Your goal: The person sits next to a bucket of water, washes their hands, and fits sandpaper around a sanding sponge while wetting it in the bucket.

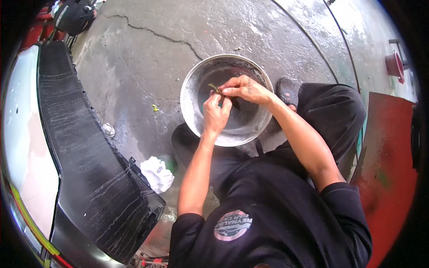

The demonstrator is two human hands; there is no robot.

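Note:
A round metal basin [193, 118] rests on the floor between my legs, with some dark liquid or a dark surface inside. Over it, my left hand [216, 111] and my right hand [243, 89] meet, fingers pinched together. Between the fingertips is a small yellow-green item [214, 87], too small to name. Both hands are closed around it. A dark shape in the basin, below my right hand, is partly hidden by the hands.
A large black and white panel [89, 147] lies at the left. White cloth [157, 174] sits near its edge. Hoses cross the wet floor. A red panel [388, 165] and a reddish bucket [393, 65] are at the right. Another person [71, 17] is at the top left.

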